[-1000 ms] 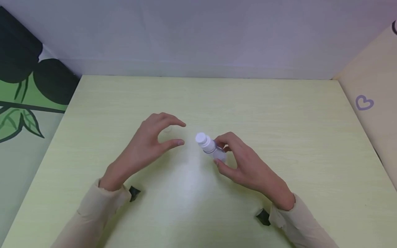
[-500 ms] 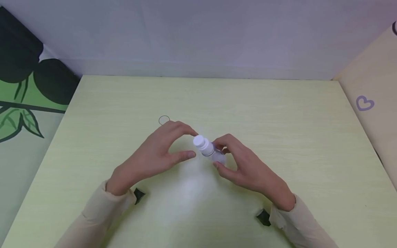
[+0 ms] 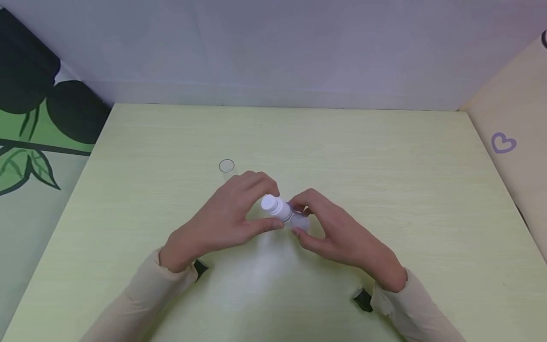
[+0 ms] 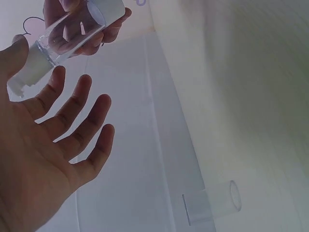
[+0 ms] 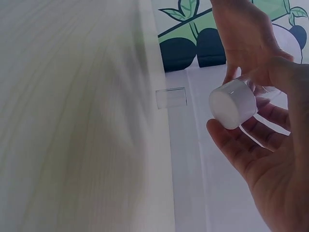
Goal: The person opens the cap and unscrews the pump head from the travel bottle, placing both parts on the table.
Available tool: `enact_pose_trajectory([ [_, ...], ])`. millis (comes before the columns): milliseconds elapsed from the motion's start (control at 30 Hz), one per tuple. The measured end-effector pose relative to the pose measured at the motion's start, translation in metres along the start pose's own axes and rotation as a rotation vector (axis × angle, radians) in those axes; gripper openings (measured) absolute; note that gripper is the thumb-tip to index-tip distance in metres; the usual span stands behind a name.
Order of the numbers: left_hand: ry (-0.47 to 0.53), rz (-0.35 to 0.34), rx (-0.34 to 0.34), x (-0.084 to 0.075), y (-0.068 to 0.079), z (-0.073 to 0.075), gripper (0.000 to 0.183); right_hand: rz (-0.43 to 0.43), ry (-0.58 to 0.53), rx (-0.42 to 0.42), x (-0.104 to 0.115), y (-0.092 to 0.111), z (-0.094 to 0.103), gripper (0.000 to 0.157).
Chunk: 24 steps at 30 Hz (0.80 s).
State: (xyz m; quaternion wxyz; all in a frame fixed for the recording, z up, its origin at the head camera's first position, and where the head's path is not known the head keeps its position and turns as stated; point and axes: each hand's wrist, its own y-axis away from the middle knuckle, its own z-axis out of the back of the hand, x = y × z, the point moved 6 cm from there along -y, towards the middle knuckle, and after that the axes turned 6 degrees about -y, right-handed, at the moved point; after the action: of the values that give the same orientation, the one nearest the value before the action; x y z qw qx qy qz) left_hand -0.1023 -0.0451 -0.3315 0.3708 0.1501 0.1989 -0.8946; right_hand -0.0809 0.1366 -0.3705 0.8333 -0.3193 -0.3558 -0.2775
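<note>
Above the table, tilted with its white top toward the left, is a small bottle (image 3: 278, 209). It has a clear body and, in the right wrist view, a white base (image 5: 231, 104). My right hand (image 3: 337, 228) holds the lower part between thumb and fingers. My left hand (image 3: 231, 213) has its thumb and index finger on either side of the white top, pinching it at the collar. In the left wrist view, the other fingers (image 4: 94, 113) of that hand are spread apart from the bottle. A clear open cylinder (image 3: 226, 166) stands on the table behind my left hand.
The pale wooden table (image 3: 363, 147) extends all round the hands. A grey-lilac wall (image 3: 273, 52) rises at the back, a painted panel (image 3: 42, 142) at the left, and a beige panel (image 3: 508, 180) at the right.
My left hand has moved right and toward me, from beside the bottle to its white top. The bottle has shifted slightly left and nearer. The clear cylinder has come into view behind the left hand.
</note>
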Motion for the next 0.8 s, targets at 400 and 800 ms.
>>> enact_pose_trajectory([
  [400, 0.005, -0.092, -0.094, -0.0039, -0.0004, 0.0016, 0.031, 0.037, 0.019, 0.010, 0.0013, -0.0013, -0.0040, 0.038],
  [800, 0.081, -0.066, -0.099, -0.0014, -0.0014, -0.0036, 0.022, 0.085, 0.112, -0.039, -0.0002, 0.0004, -0.0049, 0.042],
])
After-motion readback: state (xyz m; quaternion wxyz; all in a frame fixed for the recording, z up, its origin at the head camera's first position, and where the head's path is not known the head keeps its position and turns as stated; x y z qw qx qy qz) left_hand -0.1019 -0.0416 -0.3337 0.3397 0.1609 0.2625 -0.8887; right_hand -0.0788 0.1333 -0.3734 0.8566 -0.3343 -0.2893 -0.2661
